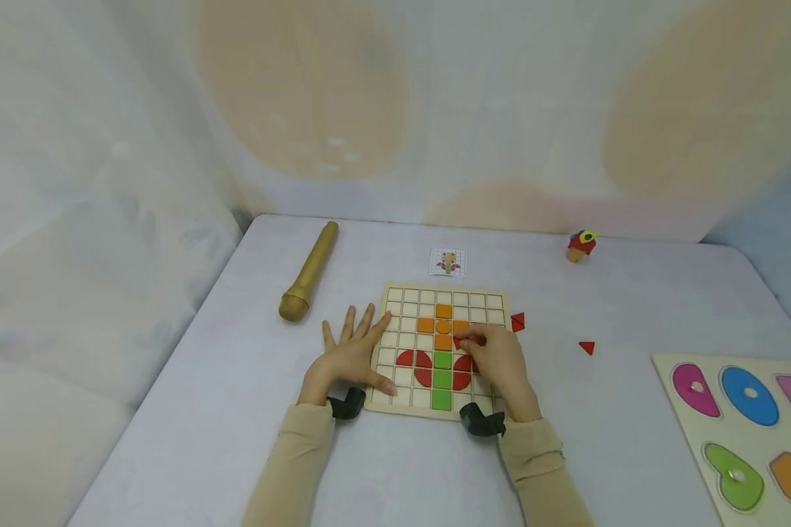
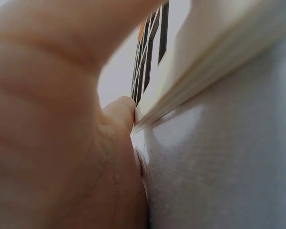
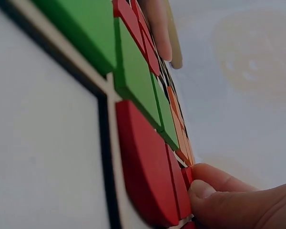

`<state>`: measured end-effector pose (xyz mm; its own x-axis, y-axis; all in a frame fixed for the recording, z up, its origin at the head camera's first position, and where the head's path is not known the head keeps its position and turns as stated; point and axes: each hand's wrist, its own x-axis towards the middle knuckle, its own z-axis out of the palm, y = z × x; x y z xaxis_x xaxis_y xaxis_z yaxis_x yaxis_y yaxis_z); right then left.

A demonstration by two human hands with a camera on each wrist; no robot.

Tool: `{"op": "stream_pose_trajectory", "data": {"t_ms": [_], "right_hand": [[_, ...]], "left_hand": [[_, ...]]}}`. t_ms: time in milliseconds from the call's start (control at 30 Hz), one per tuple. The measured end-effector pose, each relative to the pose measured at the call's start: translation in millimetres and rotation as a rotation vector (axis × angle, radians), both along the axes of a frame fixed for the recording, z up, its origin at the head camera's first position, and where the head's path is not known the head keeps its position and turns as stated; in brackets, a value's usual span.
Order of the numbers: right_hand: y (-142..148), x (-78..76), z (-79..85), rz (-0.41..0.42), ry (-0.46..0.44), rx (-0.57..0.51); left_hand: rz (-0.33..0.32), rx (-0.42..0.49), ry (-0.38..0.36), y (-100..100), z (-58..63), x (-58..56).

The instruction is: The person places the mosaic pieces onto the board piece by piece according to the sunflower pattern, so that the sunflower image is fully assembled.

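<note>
A wooden grid board (image 1: pixel 402 397) lies on the table with orange, green and red pieces set in its squares. My right hand (image 1: pixel 501 360) is over the board's right half. Between its thumb and forefinger it pinches a small red triangle (image 1: pixel 458 342), beside the lower orange square (image 1: pixel 443 342). In the right wrist view only part of the red triangle (image 3: pixel 187 176) shows at the fingertips. With fingers spread, my left hand (image 1: pixel 349 360) rests at the board's left edge, its thumb on the board. The left wrist view shows mostly palm beside the board's edge (image 2: pixel 181 90).
A small pattern card (image 1: pixel 448 262) lies beyond the board. Loose red triangles (image 1: pixel 518 322) and another red triangle (image 1: pixel 587 347) are to the right. A gold microphone (image 1: pixel 310 271) lies at left, a parrot figure (image 1: pixel 581 245) stands at back right, and a knobbed shape puzzle (image 1: pixel 688 432) sits at front right.
</note>
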<state>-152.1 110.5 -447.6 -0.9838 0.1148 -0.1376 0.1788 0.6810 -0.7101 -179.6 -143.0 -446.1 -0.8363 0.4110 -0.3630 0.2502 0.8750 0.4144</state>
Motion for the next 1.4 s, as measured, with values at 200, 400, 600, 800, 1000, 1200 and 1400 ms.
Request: {"op": "stream_pose_trajectory", "data": {"t_ms": [200,400,600,800,1000,1200,1400], "right_hand": [[12.6,-5.2,6.5,0.021,0.034,-0.07],[58.7,-4.0,-1.3,-0.185,0.113,-0.075],[84.6,-4.3,-16.7,-0.202,0.083,0.027],[85.3,-7.4,-14.3,-0.059,0.058,0.165],[90.8,-7.7,-9.8,-0.07,0.034,0.13],[92.2,-9.7,-10.5,-0.137,0.049,0.047],[97.1,-7.4,-7.5,-0.211,0.033,0.021]], "left_hand": [[0.013,0.01,0.0,-2.9,1.4,0.2],[-0.012,-0.001,-0.005,-1.7,1.0,-1.4],[-0.011,-0.017,-0.008,-0.4,1.4,-3.0],[-0.005,0.003,-0.017,0.0,1.5,-2.4],[-0.019,0.01,-0.008,1.2,0.1,-2.8],[-0.008,-0.008,-0.013,-0.4,0.2,-2.1],[-0.013,-0.013,-0.005,-0.7,-0.5,-2.7]]}}
